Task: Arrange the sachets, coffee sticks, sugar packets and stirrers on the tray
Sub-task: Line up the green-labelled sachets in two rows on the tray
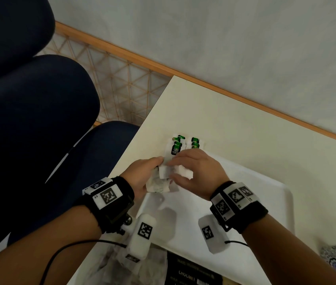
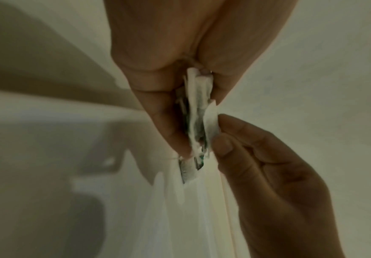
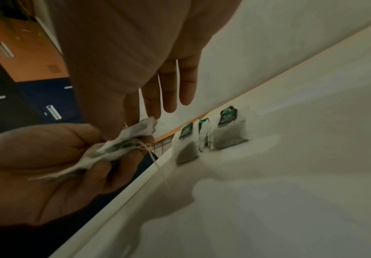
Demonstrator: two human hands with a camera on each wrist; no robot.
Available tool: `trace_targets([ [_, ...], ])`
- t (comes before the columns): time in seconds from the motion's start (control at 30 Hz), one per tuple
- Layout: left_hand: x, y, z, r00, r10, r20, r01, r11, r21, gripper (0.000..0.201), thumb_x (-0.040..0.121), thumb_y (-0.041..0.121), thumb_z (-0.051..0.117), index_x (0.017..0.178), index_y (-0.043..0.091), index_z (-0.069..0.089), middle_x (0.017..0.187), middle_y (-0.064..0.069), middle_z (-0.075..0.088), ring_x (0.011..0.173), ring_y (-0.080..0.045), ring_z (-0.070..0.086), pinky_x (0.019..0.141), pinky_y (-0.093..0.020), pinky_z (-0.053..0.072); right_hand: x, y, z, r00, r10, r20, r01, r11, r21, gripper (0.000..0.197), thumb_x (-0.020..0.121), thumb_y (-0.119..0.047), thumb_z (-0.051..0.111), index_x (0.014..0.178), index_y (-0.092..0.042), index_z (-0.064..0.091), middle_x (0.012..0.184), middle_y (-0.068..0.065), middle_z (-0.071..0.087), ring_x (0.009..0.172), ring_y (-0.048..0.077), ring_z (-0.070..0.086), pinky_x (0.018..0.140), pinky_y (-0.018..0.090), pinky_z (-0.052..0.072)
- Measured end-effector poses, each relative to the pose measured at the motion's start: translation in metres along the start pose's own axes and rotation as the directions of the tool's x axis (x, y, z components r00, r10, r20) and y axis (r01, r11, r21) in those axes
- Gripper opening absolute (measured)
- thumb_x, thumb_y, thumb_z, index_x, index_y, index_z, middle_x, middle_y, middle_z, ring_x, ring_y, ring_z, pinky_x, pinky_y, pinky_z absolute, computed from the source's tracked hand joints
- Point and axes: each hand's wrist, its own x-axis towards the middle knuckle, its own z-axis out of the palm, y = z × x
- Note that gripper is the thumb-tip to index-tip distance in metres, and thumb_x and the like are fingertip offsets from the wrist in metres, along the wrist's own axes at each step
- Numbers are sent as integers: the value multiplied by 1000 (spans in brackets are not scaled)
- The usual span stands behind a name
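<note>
While hands (image 1: 142, 177) crowd, tray (image 1: 282, 206) lies open.

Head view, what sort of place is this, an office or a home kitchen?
Probably an office break corner, though that is a guess. A plain white table stands by dark blue padded chairs, and the right wrist view shows drawer cabinets with metal handles. Green-tagged tea sachets are lined up on a serving tray.

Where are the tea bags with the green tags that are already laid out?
In the head view, the green-tagged tea bags lie at the tray's far corner, just beyond the fingertips of both hands.
</note>
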Motion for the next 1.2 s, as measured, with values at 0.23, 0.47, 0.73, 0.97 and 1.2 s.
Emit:
trace_targets([
  [0.23,0,-3,-2,999,-19,42,21,998,-51,38,95,22,51,116,-7,62,117,-26,64,92,-32,62,90,-43,51,-1,1,8,998,-56,1,56,996,-73,33,79,-29,64,112,-24,67,105,-4,67,97,16,59,77,27,50],
  [0.47,0,-3,-4,999,13,36,-13,1000,-6,28,96,23,48,99,8,71,92,-13,68,81,-27,64,66,-32,52,2,9,-1,980,175,-96,-163,979,124,34,90,-39,46,105,-23,72,92,-3,66,86,15,58,73,28,48],
  [0.73,0,5,-13,966,238,-100,-247,965,-84,40,87,-17,37,100,14,60,102,-13,64,94,-24,61,78,-38,53,1,12,-7,936,345,75,-353,921,167,23,93,-30,54,106,-24,72,93,-5,67,86,13,59,77,30,47],
  [0.97,4,16,-21,898,393,-199,-427,886,-179,35,93,-8,46,112,18,60,109,-5,63,94,-16,65,67,-23,58,6,-3,11,920,303,247,-374,867,330,16,87,-18,66,97,-26,75,79,-25,63,73,-9,58,69,5,41],
  [1.2,7,12,-21,905,380,-190,-412,896,-168,24,91,0,57,108,13,65,107,-10,67,86,-17,69,69,-26,59,34,9,17,827,534,176,-562,796,223,15,87,-28,63,102,-30,68,67,-23,53,74,1,54,67,18,46],
])
